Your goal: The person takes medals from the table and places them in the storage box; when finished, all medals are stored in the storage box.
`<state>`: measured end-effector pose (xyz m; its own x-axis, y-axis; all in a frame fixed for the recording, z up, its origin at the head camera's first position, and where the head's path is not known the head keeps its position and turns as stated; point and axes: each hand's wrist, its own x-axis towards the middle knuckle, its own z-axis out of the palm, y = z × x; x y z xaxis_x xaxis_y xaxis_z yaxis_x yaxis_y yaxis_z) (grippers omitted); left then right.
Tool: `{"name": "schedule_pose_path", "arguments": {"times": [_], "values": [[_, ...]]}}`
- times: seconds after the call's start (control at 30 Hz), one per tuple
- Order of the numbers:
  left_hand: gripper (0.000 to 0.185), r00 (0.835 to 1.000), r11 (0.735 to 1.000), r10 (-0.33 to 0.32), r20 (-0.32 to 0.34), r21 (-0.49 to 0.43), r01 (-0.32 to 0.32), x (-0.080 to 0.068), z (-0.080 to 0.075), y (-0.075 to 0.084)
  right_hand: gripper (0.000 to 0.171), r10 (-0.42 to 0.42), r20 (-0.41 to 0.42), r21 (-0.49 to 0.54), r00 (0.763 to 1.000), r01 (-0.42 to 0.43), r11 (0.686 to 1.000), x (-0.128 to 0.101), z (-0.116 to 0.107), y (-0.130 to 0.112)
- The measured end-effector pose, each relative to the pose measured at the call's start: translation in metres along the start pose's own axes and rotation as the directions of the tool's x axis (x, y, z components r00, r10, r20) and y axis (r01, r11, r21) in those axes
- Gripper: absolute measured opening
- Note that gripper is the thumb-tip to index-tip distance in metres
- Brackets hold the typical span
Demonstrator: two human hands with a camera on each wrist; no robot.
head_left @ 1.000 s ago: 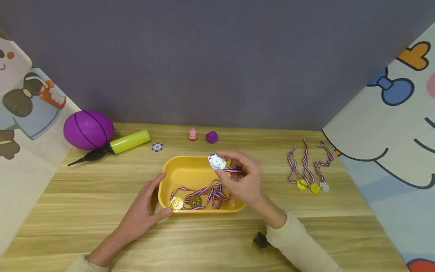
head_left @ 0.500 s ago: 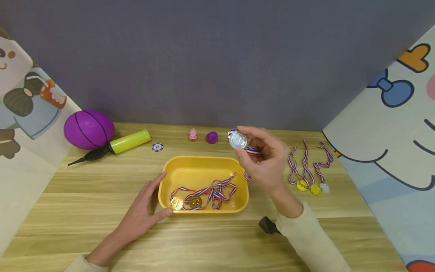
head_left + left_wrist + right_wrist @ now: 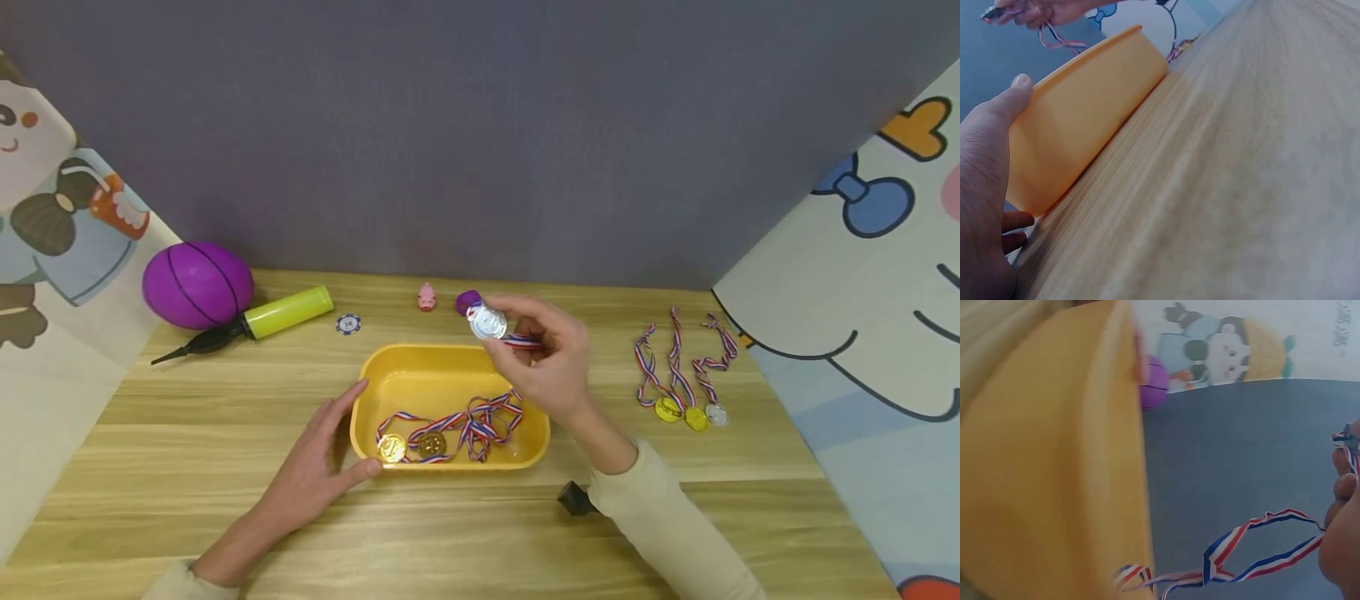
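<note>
My right hand (image 3: pixel 551 354) pinches a silver medal (image 3: pixel 488 322) between thumb and index finger, above the back right side of a yellow plastic tub (image 3: pixel 450 467). Its red, white and blue ribbon (image 3: pixel 1279 559) runs through the palm and hangs in a loop beside the tub wall in the right wrist view. Inside the tub lie a shiny gold medal (image 3: pixel 392 449), a darker bronze-coloured medal (image 3: pixel 432 444) and tangled ribbons (image 3: pixel 480 427). My left hand (image 3: pixel 311 467) rests against the tub's left end, thumb at the front corner and fingers extended along the side.
Two gold medals (image 3: pixel 668 409) and a silver medal (image 3: pixel 716 414) lie ribboned at the right. Along the back are a purple ball (image 3: pixel 198 285), yellow hand pump (image 3: pixel 288 312), poker chip (image 3: pixel 348 324), pink pig toy (image 3: pixel 427 297) and a purple toy (image 3: pixel 467 302).
My right hand lifted the silver medal up and to the right, then brought it back left over the tub, higher than at first. The left hand and tub have stayed put.
</note>
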<state>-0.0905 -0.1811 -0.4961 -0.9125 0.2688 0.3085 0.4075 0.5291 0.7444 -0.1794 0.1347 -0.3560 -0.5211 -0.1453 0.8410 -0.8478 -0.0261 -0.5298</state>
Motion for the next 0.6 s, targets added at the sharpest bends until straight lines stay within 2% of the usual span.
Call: {"name": "schedule_pose_path", "arguments": {"times": [0.13,0.4,0.6], "values": [[0.111,1.0,1.0,0.005,0.004,-0.002,-0.005,0.001,0.0,-0.001,0.031,0.037,0.055,-0.028,0.998,-0.036,0.999,-0.015,0.003,0.01],[0.11,1.0,1.0,0.01,0.004,-0.008,-0.01,0.001,0.0,-0.001,0.035,0.129,0.11,-0.105,0.986,-0.118,0.987,-0.04,-0.003,0.022],[0.11,1.0,1.0,-0.001,0.005,-0.008,0.001,0.0,0.0,0.0,0.036,0.247,0.157,-0.173,0.956,-0.22,0.96,-0.055,-0.01,0.022]]}}
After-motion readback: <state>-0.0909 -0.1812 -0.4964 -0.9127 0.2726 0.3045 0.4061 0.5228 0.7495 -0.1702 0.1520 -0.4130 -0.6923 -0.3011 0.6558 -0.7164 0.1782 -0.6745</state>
